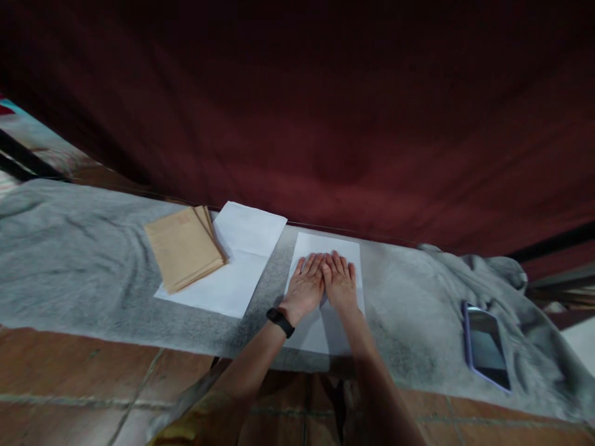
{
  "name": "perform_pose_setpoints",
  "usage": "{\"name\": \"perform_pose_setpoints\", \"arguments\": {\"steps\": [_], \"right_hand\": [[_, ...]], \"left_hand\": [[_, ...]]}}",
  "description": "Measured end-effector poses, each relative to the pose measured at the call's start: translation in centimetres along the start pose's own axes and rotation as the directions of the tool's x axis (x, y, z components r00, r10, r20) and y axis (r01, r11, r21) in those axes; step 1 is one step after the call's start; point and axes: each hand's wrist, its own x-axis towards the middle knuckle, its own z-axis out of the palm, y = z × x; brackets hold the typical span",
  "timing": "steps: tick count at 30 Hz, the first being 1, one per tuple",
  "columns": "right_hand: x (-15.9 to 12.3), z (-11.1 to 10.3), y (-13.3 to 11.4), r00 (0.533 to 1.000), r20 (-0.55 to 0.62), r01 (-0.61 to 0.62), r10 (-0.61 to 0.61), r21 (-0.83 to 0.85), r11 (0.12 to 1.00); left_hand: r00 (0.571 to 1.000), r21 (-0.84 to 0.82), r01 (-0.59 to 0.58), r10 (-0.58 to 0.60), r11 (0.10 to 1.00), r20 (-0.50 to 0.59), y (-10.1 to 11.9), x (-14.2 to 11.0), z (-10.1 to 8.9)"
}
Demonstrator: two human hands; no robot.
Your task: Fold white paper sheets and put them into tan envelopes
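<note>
A white sheet of paper (309, 334) lies on the grey cloth straight in front of me. My left hand (305, 285) rests flat on its middle, palm down, with a black band on the wrist. Beside it my right hand (340, 282) is pressed flat on the same sheet, fingers stretched out and its thumb side against the left fingers. Both hands hide the centre of the paper. To the left lies another white sheet (246, 272) with a crease across it. Several brown envelopes (183, 248) are stacked partly on top of that sheet.
The grey cloth (400, 310) covers a long low surface and is bunched at the right end. A phone in a purple case (487, 347) lies there. A dark red curtain (316, 136) hangs behind. Terracotta tiles (69, 365) show below the front edge.
</note>
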Motion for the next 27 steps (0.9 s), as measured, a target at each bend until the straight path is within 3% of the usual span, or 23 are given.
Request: {"name": "perform_pose_setpoints", "arguments": {"steps": [6, 17, 24, 27], "right_hand": [[0.9, 0.6, -0.5, 0.993, -0.047, -0.106, 0.106, 0.005, 0.994], [2.1, 1.3, -0.7, 0.973, -0.140, -0.181, 0.184, 0.034, 0.983], [1.9, 1.6, 0.8, 0.941, -0.258, -0.231, 0.221, -0.007, 0.973], [1.6, 1.3, 1.9, 0.943, -0.247, -0.237, 0.221, -0.033, 0.971]], "left_hand": [[0.997, 0.013, 0.079, -0.079, 0.997, -0.001, -0.5, 1.2, 0.5], [0.962, -0.026, 0.231, -0.232, 0.973, -0.141, -1.2, 2.1, 1.7], [0.930, 0.003, 0.325, -0.319, 0.946, -0.181, -2.8, 1.4, 0.9], [0.926, 0.035, 0.339, -0.327, 0.940, -0.186, -3.1, 0.9, 0.2]]}}
